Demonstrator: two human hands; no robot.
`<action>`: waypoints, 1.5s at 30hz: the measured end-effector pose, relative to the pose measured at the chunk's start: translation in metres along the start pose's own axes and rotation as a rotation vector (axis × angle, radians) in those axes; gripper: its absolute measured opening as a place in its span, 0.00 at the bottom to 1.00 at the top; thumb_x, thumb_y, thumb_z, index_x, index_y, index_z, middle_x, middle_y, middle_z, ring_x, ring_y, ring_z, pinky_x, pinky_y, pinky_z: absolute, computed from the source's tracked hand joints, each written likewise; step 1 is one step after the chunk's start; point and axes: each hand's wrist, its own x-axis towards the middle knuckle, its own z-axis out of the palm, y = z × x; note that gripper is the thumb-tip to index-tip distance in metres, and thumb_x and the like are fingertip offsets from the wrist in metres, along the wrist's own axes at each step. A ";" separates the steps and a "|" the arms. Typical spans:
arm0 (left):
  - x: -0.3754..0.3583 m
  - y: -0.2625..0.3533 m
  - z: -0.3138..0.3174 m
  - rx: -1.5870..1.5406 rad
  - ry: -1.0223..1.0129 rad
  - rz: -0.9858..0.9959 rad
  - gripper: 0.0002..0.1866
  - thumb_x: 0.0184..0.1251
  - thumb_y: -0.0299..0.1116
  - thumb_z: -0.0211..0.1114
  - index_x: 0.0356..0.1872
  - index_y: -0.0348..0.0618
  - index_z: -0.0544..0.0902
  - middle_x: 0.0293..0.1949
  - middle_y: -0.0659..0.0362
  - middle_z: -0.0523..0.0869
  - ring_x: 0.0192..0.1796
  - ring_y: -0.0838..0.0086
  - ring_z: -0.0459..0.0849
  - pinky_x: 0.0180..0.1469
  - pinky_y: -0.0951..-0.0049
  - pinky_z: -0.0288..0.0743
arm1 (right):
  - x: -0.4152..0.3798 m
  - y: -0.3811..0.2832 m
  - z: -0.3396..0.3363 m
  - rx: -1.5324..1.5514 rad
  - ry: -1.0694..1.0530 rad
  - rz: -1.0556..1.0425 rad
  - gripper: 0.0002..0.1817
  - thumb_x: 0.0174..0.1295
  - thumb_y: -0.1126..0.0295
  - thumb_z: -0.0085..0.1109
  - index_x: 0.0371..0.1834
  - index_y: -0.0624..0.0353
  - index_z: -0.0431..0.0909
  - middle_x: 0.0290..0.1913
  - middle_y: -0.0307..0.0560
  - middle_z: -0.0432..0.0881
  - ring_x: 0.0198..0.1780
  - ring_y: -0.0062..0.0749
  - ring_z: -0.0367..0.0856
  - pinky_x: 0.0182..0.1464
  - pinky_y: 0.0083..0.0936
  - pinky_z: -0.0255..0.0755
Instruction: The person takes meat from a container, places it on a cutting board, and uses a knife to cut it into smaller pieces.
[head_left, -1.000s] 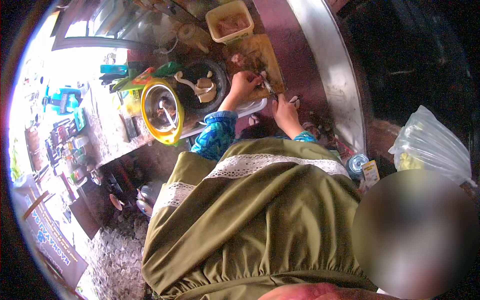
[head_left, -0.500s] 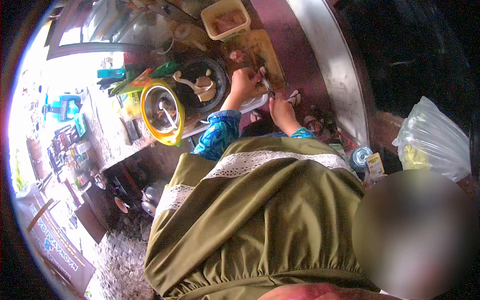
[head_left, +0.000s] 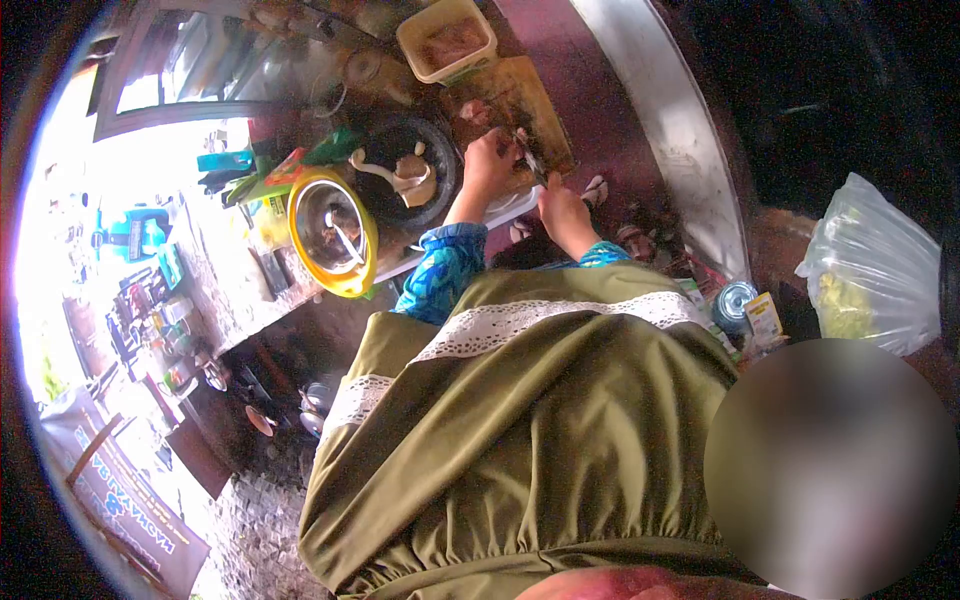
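My left hand (head_left: 490,162) is closed, its fingertips pressed on a small piece of meat (head_left: 521,136) at the near side of the wooden cutting board (head_left: 535,95). From the other side comes my right hand (head_left: 566,217), wrapped round the handle of a knife (head_left: 535,163). The blade points at the piece by my left fingertips. A second lump of meat (head_left: 474,111) lies on the board beyond my left hand. Just past the board stands a pale plastic tub (head_left: 447,76) with raw meat in it.
Left of my hands is a dark stone mortar (head_left: 447,160) with a pale pestle (head_left: 375,166). Nearer sits a yellow-rimmed bowl (head_left: 370,262) with a spoon inside. A filled plastic bag (head_left: 868,270) is at the right, by a bottle (head_left: 735,302).
The view has shifted slightly. My hands stay at the board, and the knife blade has shifted a little beside my left fingertips.
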 end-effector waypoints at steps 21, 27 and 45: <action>-0.004 -0.006 0.004 0.156 -0.046 0.197 0.10 0.53 0.36 0.65 0.22 0.39 0.82 0.25 0.47 0.80 0.31 0.51 0.80 0.34 0.56 0.73 | 0.005 -0.003 0.000 0.106 -0.016 0.059 0.14 0.65 0.62 0.43 0.41 0.64 0.64 0.23 0.65 0.78 0.30 0.65 0.77 0.32 0.54 0.71; -0.005 -0.009 0.007 0.059 0.012 0.206 0.08 0.52 0.33 0.66 0.23 0.38 0.82 0.26 0.47 0.82 0.31 0.53 0.81 0.34 0.59 0.73 | 0.013 -0.001 0.012 0.116 0.010 0.014 0.14 0.66 0.61 0.43 0.41 0.64 0.64 0.25 0.65 0.78 0.31 0.64 0.78 0.34 0.55 0.71; -0.001 -0.018 0.007 0.033 0.029 0.182 0.09 0.51 0.34 0.66 0.24 0.37 0.82 0.25 0.47 0.82 0.30 0.53 0.81 0.34 0.59 0.74 | 0.003 -0.007 0.001 0.050 -0.070 0.129 0.15 0.65 0.65 0.41 0.43 0.67 0.69 0.31 0.67 0.79 0.37 0.61 0.79 0.39 0.53 0.71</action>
